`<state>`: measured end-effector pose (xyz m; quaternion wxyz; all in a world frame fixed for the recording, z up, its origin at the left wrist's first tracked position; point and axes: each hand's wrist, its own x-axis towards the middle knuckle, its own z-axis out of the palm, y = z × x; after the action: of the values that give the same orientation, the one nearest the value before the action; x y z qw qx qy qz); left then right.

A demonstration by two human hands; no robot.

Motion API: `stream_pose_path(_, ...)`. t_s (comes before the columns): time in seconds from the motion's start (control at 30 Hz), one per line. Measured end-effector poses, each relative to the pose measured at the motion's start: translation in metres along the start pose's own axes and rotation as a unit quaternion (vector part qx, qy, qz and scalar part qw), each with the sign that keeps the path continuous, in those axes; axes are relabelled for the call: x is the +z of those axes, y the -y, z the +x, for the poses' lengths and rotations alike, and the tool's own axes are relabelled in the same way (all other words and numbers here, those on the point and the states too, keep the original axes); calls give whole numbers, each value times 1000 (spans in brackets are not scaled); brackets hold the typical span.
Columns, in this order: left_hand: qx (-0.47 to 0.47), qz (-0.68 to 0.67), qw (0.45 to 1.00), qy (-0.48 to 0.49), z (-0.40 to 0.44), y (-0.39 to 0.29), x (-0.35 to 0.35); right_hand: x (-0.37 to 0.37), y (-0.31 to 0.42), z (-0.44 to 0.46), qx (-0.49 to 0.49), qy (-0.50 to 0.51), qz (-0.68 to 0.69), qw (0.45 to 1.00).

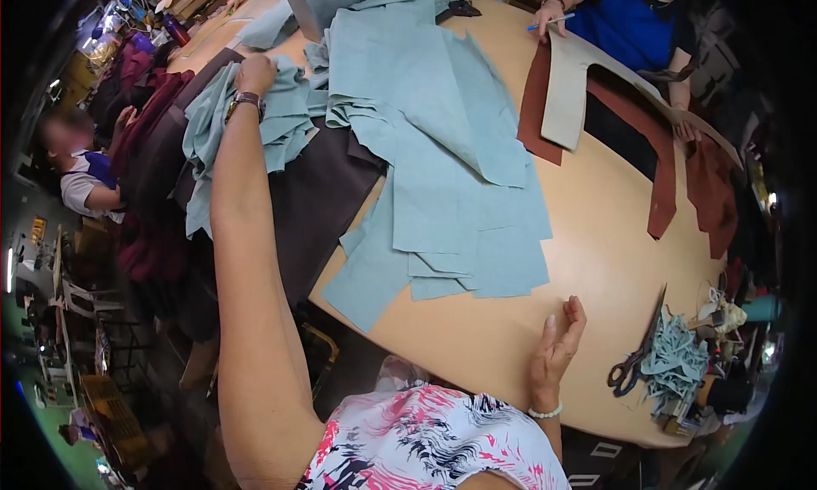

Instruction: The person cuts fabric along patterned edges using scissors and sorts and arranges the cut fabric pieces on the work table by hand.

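Note:
My left arm reaches far forward, and my left hand (256, 74) is closed on a crumpled bunch of pale blue-green fabric (285, 132). Part of that bunch hangs down over dark brown material (319, 192) at the table's left side. Beside it, a layered stack of flat blue-green fabric pieces (434, 192) spreads across the middle of the table. My right hand (557, 354), with a beaded bracelet at the wrist, is held at the near table edge. Its fingers are apart and it holds nothing.
Dark-handled scissors (628, 371) lie at the right beside a heap of blue-green scraps (677, 354). Across the wooden table (604, 234), a co-worker holds a pen and a pale pattern piece (566, 98) over rust-brown fabric (540, 124). Another person sits at the far left.

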<state>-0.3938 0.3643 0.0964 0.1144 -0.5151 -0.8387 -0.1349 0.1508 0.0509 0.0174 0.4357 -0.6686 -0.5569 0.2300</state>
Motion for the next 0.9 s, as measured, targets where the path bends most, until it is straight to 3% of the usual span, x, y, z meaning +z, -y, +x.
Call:
stream_pose_path(0.1, 3, 1, 1000, 1, 2, 8, 23, 0, -2, 0, 6, -1, 4, 1000)
stream_pose_path(0.13, 23, -8, 999, 46, -3, 4, 16, 0, -3, 1, 6, -2, 3, 1000)
stream_pose_path(0.33, 153, -115, 981, -35, -5, 30, 33, 1, 0, 1, 6, 7, -9, 1000)
stream_pose_path(0.43, 158, -62, 985, 22, -8, 24, 21, 0, 2, 2, 1, 13, -23, 1000)
stream_pose_path(0.53, 182, 7, 983, 14, -5, 24, 24, 1, 0, 1, -1, 3, -8, 1000)
stream_pose_path(0.63, 105, 81, 987, 91, -10, 7, 13, -1, 3, 2, 10, 4, 5, 1000)
stream_pose_path(0.83, 107, 53, 991, -67, -10, -9, -22, -2, 0, 2, 13, 14, 12, 1000)
stream_pose_path(0.9, 235, 3, 939, -251, 9, -19, -50, -3, 2, 2, 13, 21, 3, 1000)
